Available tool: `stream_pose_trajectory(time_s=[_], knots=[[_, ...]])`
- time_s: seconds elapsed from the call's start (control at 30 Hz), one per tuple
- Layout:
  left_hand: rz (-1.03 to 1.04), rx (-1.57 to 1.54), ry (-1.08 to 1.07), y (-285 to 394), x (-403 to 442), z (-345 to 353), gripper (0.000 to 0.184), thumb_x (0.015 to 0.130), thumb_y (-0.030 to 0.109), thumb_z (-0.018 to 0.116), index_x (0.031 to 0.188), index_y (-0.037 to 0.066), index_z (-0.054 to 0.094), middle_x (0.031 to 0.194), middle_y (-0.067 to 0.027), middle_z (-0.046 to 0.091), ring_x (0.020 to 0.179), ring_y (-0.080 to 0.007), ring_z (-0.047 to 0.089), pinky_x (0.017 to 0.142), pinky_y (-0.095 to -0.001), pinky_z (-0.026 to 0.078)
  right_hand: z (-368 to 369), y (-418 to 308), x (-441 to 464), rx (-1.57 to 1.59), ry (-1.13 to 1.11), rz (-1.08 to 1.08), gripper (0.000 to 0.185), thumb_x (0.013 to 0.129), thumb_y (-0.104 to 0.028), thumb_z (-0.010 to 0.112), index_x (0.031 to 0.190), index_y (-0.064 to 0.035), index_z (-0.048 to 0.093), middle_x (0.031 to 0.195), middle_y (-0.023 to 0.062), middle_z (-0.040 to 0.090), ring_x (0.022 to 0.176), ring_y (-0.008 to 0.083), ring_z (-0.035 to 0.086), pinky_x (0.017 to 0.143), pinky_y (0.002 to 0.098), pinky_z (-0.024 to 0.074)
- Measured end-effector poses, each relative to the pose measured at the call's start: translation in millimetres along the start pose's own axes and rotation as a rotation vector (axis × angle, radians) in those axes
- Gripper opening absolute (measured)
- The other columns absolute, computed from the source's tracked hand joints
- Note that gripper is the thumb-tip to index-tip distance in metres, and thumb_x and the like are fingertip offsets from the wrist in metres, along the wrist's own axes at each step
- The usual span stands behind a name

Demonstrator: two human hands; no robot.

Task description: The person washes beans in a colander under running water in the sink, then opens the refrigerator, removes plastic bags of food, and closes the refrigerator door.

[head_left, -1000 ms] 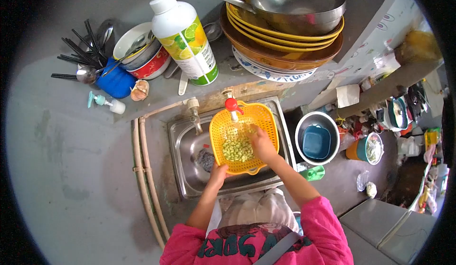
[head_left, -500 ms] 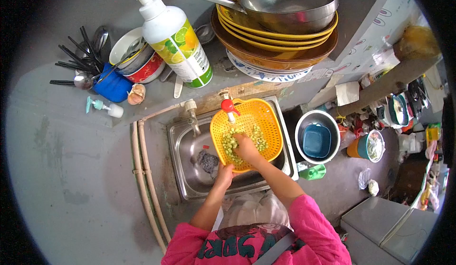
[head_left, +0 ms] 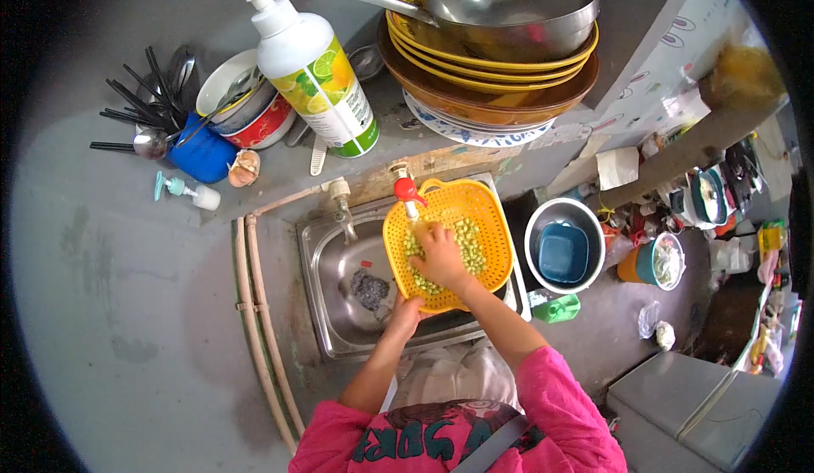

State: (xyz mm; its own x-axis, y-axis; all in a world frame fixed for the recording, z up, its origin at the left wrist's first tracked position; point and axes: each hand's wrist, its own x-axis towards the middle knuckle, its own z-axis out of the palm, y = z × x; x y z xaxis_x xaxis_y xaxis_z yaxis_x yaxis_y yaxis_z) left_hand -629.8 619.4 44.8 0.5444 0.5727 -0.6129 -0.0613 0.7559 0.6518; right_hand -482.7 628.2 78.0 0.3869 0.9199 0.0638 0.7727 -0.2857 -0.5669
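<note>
A yellow plastic colander (head_left: 496,229) is held over the steel sink (head_left: 326,329), under the tap with the red handle (head_left: 409,191). Shelled green beans (head_left: 469,244) lie spread across its bottom. My left hand (head_left: 404,317) grips the colander's near left rim, with part of the fingers hidden underneath. Inside the colander, my right hand (head_left: 443,258) rests palm down on the beans, its fingers apart and pointing toward the tap. A grey scouring pad (head_left: 370,289) lies in the sink, left of the colander.
A steel basin (head_left: 532,257) holding a blue tub (head_left: 564,252) stands right of the sink. On the ledge above are a dish soap bottle (head_left: 315,83), stacked plates (head_left: 500,117), a steel ladle (head_left: 517,6) and bowls (head_left: 263,125). A second tap (head_left: 342,210) is at the left.
The colander has shifted slightly to the right with my left hand on it. My right hand has moved up over the beans, its fingers now spread, and the beans lie more spread out.
</note>
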Motion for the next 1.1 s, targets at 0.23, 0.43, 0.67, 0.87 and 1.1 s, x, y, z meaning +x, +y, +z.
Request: stream_pose_trajectory(time_s=[0.23,0.43,0.67,0.87,1.1], knots=[[0.021,0.053,0.023,10,2,-3,0.052,0.073,-0.004,0.037,0.123,0.010,0.028,0.112,-0.0123,0.045,0.093,-0.0283,0.056,0.064,-0.0424,0.055,-3,22,-16,0.000,-0.374,-0.350,0.032,0.070,-0.002,0.050,0.100,-0.0107,0.056,0.110,0.0122,0.045,0.097,0.0341,0.047,0.084,0.0375,0.0423],[0.053,0.070,0.030,14,-2,-6,0.047,0.074,-0.002,0.038,0.120,0.007,0.030,0.106,-0.0128,0.048,0.086,-0.0272,0.058,0.059,-0.0403,0.055,-29,46,12,-0.131,-0.008,-0.278,0.031,0.074,-0.008,0.051,0.105,-0.0033,0.051,0.109,0.0144,0.047,0.095,0.0353,0.049,0.082,0.0391,0.0426],[0.104,0.085,0.081,13,0,-4,0.049,0.074,-0.003,0.037,0.121,0.007,0.028,0.107,-0.0138,0.047,0.083,-0.0279,0.059,0.058,-0.0390,0.056,-25,47,-8,-0.044,-0.332,0.145,0.056,0.075,-0.030,0.059,0.118,-0.0008,0.038,0.111,0.0217,0.043,0.103,0.0378,0.043,0.087,0.0436,0.0378],[0.106,0.095,0.094,-4,10,-7,0.056,0.074,-0.003,0.037,0.126,0.013,0.023,0.112,-0.0135,0.043,0.088,-0.0274,0.057,0.059,-0.0380,0.056,2,6,-35,-0.086,-0.222,0.068,0.073,0.064,-0.032,0.068,0.122,-0.0045,0.034,0.109,0.0274,0.038,0.093,0.0400,0.050,0.081,0.0429,0.0421],[0.021,0.037,0.084,-12,9,-8,0.058,0.076,-0.004,0.036,0.128,0.017,0.019,0.117,-0.0139,0.039,0.094,-0.0300,0.054,0.062,-0.0416,0.055,23,11,-15,0.183,-0.231,0.140,0.047,0.059,-0.004,0.063,0.104,-0.0058,0.049,0.100,0.0225,0.047,0.082,0.0385,0.054,0.074,0.0409,0.0457]])
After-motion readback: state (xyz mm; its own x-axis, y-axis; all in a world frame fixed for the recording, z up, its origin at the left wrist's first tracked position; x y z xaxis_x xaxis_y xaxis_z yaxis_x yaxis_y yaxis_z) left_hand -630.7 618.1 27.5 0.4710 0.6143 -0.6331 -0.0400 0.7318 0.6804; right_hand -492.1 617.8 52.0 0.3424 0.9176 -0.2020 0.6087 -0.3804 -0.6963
